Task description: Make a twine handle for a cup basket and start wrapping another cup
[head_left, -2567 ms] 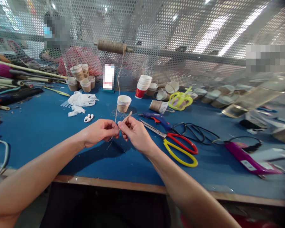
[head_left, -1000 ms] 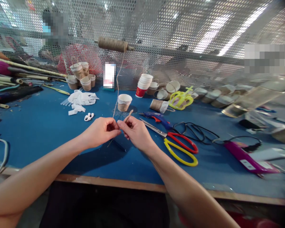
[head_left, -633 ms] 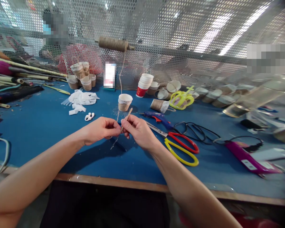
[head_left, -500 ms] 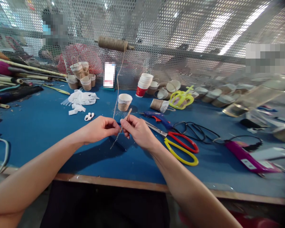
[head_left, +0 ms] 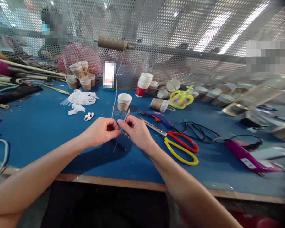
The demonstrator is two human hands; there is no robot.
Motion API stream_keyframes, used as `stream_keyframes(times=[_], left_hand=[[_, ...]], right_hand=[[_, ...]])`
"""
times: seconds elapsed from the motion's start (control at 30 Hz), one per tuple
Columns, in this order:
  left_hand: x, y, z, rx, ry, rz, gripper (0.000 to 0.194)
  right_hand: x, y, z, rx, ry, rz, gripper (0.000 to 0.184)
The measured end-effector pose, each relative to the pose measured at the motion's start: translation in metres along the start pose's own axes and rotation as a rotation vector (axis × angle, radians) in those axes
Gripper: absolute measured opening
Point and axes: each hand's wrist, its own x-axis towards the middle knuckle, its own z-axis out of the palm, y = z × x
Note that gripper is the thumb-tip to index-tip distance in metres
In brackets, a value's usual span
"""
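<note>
A thin wire-like stick, its upper end (head_left: 127, 113) wrapped in brown twine, is pinched between the thumb and fingers of my right hand (head_left: 137, 130). Its bare lower end slants down below my fingers. My left hand (head_left: 104, 129) is closed beside it, fingertips meeting the stick, and pinches the twine (head_left: 116, 90). That strand runs down from a twine spool (head_left: 112, 43) on the mesh screen. The exact grip point is hidden by my fingers. Just beyond my hands stands a twine-wrapped paper cup (head_left: 124, 102) with a white rim.
Open scissors (head_left: 165, 132) with red and yellow handles lie right of my hand, beside a blue glue gun (head_left: 158, 117). White fabric strips (head_left: 82, 97) are at left. Stacked paper cups (head_left: 144, 84), wrapped cups (head_left: 85, 83) and a phone (head_left: 109, 74) stand toward the mesh screen.
The stick has turned a little more upright, and its lower end has shifted right. My left fingers have changed their bend on the twine, which hangs slightly further left.
</note>
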Motion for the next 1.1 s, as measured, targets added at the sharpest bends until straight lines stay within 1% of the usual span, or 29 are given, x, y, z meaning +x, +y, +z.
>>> stream_keyframes(times=[0.07, 0.17, 0.23, 0.3, 0.4, 0.53, 0.67, 0.83, 1.1], left_hand=[[0.0001, 0.0007, 0.0002, -0.078, -0.009, -0.026, 0.015], [0.0008, 0.0011, -0.0015, -0.215, -0.065, -0.090, 0.017], [0.0014, 0.0008, -0.0034, -0.260, -0.099, -0.122, 0.017], [0.0018, 0.0002, -0.0054, -0.259, -0.116, -0.127, 0.016], [0.0017, -0.0005, -0.0076, -0.210, -0.110, -0.097, 0.013], [0.0015, -0.0018, -0.0085, -0.125, -0.092, -0.032, 0.012], [0.0018, -0.0035, -0.0070, -0.077, -0.095, -0.007, 0.013], [0.0013, -0.0031, -0.0040, -0.062, -0.090, -0.001, 0.016], [0.0012, -0.0046, -0.0034, -0.024, -0.085, -0.014, 0.017]], right_hand=[[-0.0001, 0.0003, 0.0000, 0.057, -0.023, -0.012, 0.032], [-0.0001, -0.0007, -0.0020, 0.236, -0.162, -0.021, 0.025], [0.0000, -0.0016, -0.0039, 0.295, -0.210, -0.011, 0.023], [0.0000, -0.0020, -0.0053, 0.276, -0.180, 0.001, 0.024], [0.0002, -0.0022, -0.0060, 0.205, -0.129, 0.011, 0.026], [0.0004, -0.0030, -0.0054, 0.126, -0.120, 0.026, 0.027], [0.0005, -0.0042, -0.0049, 0.076, -0.105, 0.029, 0.028], [0.0000, -0.0034, -0.0048, 0.002, -0.085, 0.019, 0.030], [0.0015, -0.0020, -0.0033, -0.056, -0.059, -0.002, 0.031]])
